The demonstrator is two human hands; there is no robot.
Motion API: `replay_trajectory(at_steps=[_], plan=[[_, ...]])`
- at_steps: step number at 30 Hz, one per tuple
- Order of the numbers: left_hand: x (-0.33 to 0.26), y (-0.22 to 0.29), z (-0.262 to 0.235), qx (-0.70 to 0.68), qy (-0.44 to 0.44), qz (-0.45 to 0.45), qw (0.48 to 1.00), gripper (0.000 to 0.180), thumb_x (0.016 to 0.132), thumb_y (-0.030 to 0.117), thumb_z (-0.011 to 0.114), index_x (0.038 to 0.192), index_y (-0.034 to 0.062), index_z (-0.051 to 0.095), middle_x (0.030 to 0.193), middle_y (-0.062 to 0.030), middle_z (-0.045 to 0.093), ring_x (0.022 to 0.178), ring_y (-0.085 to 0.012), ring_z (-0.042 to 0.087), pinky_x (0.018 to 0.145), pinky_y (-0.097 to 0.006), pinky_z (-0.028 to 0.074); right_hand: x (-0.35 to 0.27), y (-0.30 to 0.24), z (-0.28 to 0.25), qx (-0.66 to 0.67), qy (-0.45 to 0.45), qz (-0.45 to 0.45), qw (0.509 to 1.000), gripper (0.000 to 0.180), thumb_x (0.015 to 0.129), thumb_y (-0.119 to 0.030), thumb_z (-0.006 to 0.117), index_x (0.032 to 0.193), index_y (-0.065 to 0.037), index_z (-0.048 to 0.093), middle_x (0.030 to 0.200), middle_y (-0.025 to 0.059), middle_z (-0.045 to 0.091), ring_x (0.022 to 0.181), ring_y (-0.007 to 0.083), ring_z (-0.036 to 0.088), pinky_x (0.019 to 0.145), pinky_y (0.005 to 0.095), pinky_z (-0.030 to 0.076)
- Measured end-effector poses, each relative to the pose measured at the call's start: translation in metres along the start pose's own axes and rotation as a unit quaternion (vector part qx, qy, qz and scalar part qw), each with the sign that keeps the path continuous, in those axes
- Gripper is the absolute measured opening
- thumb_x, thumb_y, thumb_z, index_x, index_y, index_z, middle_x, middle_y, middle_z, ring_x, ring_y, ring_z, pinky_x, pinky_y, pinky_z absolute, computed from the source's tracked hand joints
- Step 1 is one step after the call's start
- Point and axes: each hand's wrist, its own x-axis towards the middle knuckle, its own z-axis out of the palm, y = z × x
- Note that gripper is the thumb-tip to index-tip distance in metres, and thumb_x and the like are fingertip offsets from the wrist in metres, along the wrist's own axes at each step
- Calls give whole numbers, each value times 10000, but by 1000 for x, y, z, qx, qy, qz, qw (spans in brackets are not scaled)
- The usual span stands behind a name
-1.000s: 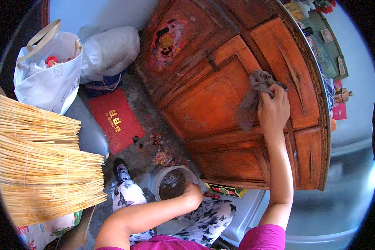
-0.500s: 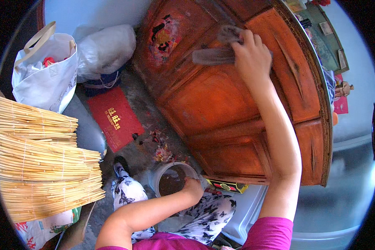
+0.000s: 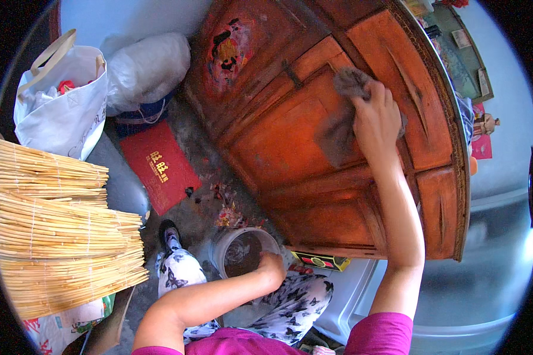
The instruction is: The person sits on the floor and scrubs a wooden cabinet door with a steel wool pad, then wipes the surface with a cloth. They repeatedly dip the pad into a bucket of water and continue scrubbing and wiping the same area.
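Observation:
A wooden cabinet (image 3: 290,142) in reddish brown, with raised panels, fills the middle and right. My right hand (image 3: 378,121) is closed on a dark grey rag (image 3: 337,139), which hangs across the cabinet's panel, with a bunched end above my fingers. Low in the middle, a pale plastic bucket (image 3: 218,251) holds murky brown water. At its right rim is my left hand (image 3: 272,271), curled over the edge; its fingertips are mostly hidden.
Torn paper scraps (image 3: 230,216) and a red printed card (image 3: 161,167) lie on the grey floor. Bundled straw-coloured stalks (image 3: 65,231) stand at the left, below a white tote bag (image 3: 62,118) and a filled plastic bag (image 3: 148,71). A black-and-yellow box (image 3: 321,261) sits under the cabinet's near edge.
My right hand has moved right and toward me across the panel, and the rag now hangs lower and more spread out. My left hand stays at the bucket.

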Motion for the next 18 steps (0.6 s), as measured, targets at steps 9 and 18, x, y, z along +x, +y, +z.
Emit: replay_trajectory(at_steps=[9, 18], plan=[[-13, -7, -16, 28, 5, 56, 998, 376, 834, 109, 576, 1177, -19, 660, 1213, -202, 630, 1042, -380, 632, 846, -557, 477, 80, -12, 41, 21, 52, -72, 996, 199, 759, -68, 619, 897, -127, 750, 1095, 80, 567, 1005, 287, 572, 759, 385, 504], [6, -16, -11, 18, -23, 23, 999, 372, 859, 162, 635, 1218, 78, 685, 1348, -127, 597, 1184, -315, 598, 905, -535, 495, 79, -20, 24, -58, -13, -117, 991, 183, 786, -174, 621, 905, -220, 752, 1127, 49, 551, 1063, 243, 542, 829, 368, 489]])
